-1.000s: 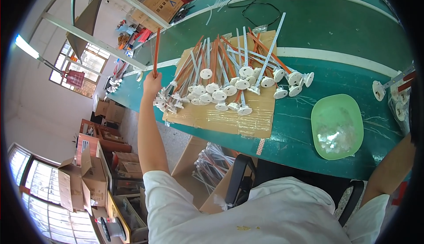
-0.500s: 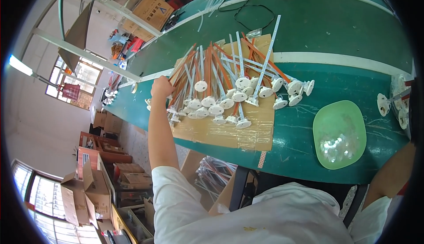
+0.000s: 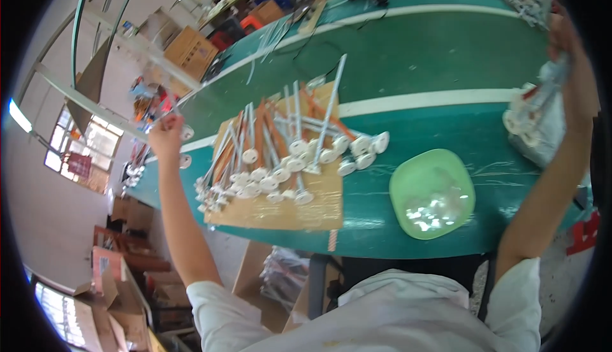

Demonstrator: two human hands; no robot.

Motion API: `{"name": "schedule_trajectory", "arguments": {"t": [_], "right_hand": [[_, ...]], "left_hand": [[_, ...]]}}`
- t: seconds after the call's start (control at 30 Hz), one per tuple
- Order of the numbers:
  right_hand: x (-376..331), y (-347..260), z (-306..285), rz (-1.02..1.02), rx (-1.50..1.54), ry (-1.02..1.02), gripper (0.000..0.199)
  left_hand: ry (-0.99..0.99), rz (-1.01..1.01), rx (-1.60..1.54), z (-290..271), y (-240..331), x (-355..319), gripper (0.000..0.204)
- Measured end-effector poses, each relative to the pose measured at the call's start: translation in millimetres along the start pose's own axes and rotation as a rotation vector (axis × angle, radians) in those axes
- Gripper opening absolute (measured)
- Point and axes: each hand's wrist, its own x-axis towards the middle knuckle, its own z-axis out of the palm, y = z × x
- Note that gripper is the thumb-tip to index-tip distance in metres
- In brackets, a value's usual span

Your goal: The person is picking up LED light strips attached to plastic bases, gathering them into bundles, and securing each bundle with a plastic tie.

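Note:
My left hand [image 3: 166, 136] is raised past the left end of the pile, its fingers closed on a thin pale strip [image 3: 171, 100] that seems to end in a white disc. Beside it on the cardboard [image 3: 287, 218] lies a fanned heap of silver and orange-brown strips [image 3: 260, 126] with round white ends [image 3: 280, 173]. At the far right, my right hand [image 3: 564, 43] is over a clear plastic bag [image 3: 548, 138] holding white round-ended parts. Motion smears its fingers, and whether they grip anything is unclear.
A light green bowl [image 3: 433, 161] with small shiny clear pieces stands right of the cardboard. More metal parts [image 3: 519, 1] lie at the far right of the green table [image 3: 414, 65]. Below the table's near edge, an open carton [image 3: 252, 282] holds bagged strips. A chair [image 3: 319, 288] stands close by.
My left hand has lifted away from the pile's left edge, with a strip now in it. My right arm has swung forward to the bag at the right. The view has shifted right.

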Motion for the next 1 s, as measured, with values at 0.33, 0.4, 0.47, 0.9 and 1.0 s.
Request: {"name": "schedule_trajectory", "arguments": {"t": [0.33, 0.4, 0.47, 0.9, 1.0], "right_hand": [[-35, -48, 56, -0.098, -0.041, -0.109, 0.039], [-37, -51, 59, -0.148, -0.015, -0.115, 0.047], [-36, -51, 52, -0.097, -0.142, -0.25, 0.055], [-52, 24, 33, 0.341, 0.063, -0.108, 0.038], [-37, 5, 32, 0.226, -0.129, -0.257, 0.052]], "left_hand": [[-0.51, 0.1, -1.189, 89, 401, -126, 0.009], [-0.691, 0.097, -1.415, 110, 444, -158, 0.01], [-0.705, 0.288, -1.197, 141, 464, -172, 0.015], [-0.95, 0.445, -1.177, 193, 503, -193, 0.056], [-0.85, 0.504, -1.103, 202, 512, -180, 0.046]]}}
